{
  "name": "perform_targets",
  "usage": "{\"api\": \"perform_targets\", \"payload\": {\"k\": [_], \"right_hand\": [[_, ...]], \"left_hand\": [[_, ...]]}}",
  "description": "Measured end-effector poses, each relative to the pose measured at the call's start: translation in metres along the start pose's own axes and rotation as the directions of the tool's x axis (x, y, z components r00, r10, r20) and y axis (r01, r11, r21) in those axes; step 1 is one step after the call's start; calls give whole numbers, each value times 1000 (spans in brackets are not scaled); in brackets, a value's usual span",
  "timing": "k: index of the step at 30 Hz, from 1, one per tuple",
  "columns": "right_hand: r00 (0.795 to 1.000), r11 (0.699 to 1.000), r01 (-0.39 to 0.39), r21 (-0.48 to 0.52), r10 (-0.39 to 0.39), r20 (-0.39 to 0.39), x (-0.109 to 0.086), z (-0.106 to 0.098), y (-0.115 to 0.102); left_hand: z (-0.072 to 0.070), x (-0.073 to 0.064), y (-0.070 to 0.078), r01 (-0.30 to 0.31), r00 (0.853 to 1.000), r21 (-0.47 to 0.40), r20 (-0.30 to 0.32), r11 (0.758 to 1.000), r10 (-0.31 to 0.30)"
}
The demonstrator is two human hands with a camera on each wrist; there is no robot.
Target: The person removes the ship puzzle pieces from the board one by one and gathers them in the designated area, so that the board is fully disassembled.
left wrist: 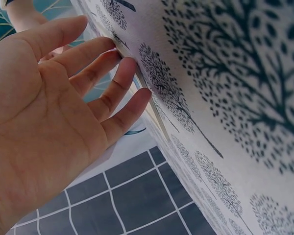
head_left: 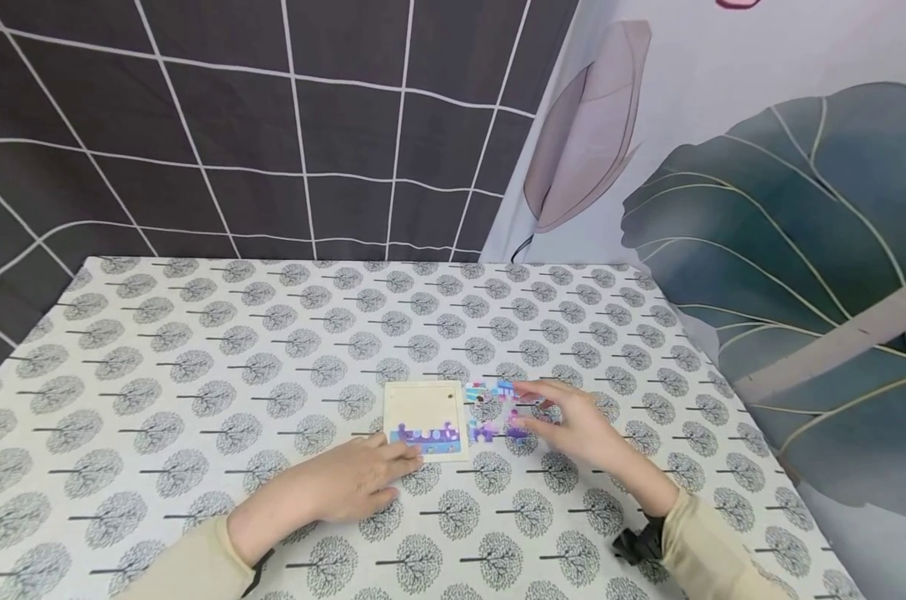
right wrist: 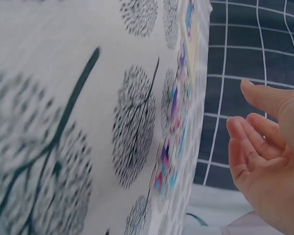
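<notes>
A square, cream-coloured puzzle tray (head_left: 422, 407) lies on the table, with purple and blue jigsaw pieces (head_left: 430, 446) fitted along its bottom edge. My left hand (head_left: 355, 479) rests its fingertips at the tray's lower left corner; the left wrist view shows its palm (left wrist: 49, 112) with relaxed, spread fingers. Loose jigsaw pieces (head_left: 484, 433), blue, purple and pink, lie just right of the tray. Over their right side hovers my right hand (head_left: 573, 423), thumb and fingers apart. In the right wrist view that hand (right wrist: 269, 147) is above the pieces (right wrist: 174, 107), holding nothing visible.
A white tablecloth (head_left: 197, 408) with a tree print covers the table. Behind it hangs a dark cloth (head_left: 227, 125) with a white grid. A curtain with large leaves (head_left: 768, 200) hangs at the right. A black band (head_left: 638, 543) is on the right wrist.
</notes>
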State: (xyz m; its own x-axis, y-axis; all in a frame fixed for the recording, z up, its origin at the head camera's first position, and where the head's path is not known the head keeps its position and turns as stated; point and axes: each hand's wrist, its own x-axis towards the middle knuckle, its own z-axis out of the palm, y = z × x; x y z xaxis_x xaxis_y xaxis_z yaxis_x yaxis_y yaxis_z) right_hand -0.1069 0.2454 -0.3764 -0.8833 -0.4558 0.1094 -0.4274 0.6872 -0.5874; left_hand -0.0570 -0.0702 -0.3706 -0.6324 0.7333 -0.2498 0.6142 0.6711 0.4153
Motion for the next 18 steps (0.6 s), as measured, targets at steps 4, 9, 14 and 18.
{"api": "perform_targets", "payload": {"k": [4, 9, 14, 18], "right_hand": [[999, 998, 42, 36, -43, 8, 6, 7, -7], [995, 990, 97, 102, -100, 25, 17, 17, -18], [987, 987, 142, 70, -147, 70, 32, 25, -31], [979, 984, 160, 76, -168, 113, 42, 32, -40]], "left_hand": [[1, 0, 0, 13, 1000, -16, 8, 1000, -13], [0, 1, 0, 23, 1000, -18, 17, 1000, -23], [-1, 2, 0, 25, 1000, -11, 18, 1000, -25], [-2, 2, 0, 14, 1000, 3, 16, 1000, -14]]}}
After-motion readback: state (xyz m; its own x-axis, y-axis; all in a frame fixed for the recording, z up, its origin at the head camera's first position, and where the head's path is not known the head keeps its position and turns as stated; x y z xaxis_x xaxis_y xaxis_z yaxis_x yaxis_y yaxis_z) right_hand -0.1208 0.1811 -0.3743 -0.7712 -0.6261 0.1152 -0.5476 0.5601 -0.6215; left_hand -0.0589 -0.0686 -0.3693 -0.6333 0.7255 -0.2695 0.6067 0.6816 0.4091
